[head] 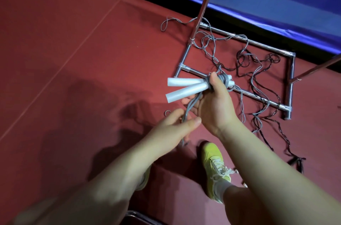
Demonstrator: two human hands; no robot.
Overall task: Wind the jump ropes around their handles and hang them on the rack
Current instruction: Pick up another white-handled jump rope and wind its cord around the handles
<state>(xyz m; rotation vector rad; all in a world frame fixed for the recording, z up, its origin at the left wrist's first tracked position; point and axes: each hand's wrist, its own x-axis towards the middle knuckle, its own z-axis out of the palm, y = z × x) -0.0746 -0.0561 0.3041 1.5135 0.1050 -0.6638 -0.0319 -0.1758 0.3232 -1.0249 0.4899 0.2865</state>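
Your right hand [214,103] has its grip closed around two white handles [184,87], held side by side with their long axis running left to right, grey rope [222,79] coiled around them at your thumb. Your left hand [175,127] pinches the loose strands below. More ropes [258,69] lie tangled on the floor [73,58] across the rack [245,93] base.

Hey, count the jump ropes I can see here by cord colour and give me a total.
Grey cord, white handles, held by right hand, left hand: 1
Grey cord on floor: 1
Black cord on floor: 1
Total: 3
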